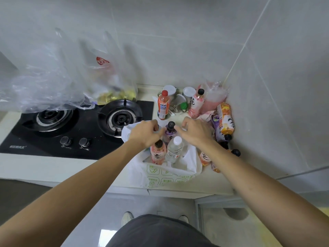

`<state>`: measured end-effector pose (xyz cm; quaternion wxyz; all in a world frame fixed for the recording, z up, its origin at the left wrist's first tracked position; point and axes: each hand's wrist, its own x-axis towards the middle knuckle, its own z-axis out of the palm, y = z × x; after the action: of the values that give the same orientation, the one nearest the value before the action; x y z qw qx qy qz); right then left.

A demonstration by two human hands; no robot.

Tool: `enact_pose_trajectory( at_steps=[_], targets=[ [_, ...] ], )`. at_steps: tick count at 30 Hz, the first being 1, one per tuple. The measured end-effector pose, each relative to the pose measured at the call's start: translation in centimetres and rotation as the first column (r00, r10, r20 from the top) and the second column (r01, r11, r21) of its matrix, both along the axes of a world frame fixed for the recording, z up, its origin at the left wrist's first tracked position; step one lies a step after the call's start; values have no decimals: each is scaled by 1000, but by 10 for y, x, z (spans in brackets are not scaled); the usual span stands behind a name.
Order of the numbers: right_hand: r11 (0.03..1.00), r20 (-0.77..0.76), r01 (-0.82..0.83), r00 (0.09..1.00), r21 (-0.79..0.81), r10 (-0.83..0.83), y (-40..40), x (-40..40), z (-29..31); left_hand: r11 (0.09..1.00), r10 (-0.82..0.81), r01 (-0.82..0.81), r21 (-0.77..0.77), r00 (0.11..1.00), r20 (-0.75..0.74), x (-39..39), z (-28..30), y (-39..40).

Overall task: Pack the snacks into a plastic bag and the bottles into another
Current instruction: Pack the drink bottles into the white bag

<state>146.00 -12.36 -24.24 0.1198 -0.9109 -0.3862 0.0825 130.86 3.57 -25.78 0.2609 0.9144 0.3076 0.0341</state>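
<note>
Step in hand: we judge we are filling the white plastic bag (165,172) with bottles; it sits open at the table's front edge, beside the gas stove (74,129).
Already in bag: purple bottle (170,133), pink bottle (158,154) and clear bottle (175,148), all upright.
Left hand (147,133): grip narrow, pinching the bag's rim, as far as we can tell.
Right hand (195,131): grip narrow on the opposite rim; we cannot see the fingertips clearly.
Still out: orange bottle (226,120) lying near the table's right edge, red-capped bottle (163,106) standing toward the back edge.
Snacks: in the clear plastic bag (114,81) at the back.
Next: we should spread the mouth wider, then reach for a loose bottle.
</note>
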Motion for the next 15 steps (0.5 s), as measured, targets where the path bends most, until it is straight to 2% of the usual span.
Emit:
enact_pose_trajectory(
  at_steps=[3,6,15],
  targets=[
    [999,-18,33,999,31,-32,13,25,2,997,-1,-4,75,997,72,22,12,15],
    [998,33,52,998,40,-53,28,56,2,995,-16,7,98,996,93,52,22,33],
    [983,116,177,977,41,-180,60,147,-6,993,2,3,117,999,-50,146,6,84]
  ],
)
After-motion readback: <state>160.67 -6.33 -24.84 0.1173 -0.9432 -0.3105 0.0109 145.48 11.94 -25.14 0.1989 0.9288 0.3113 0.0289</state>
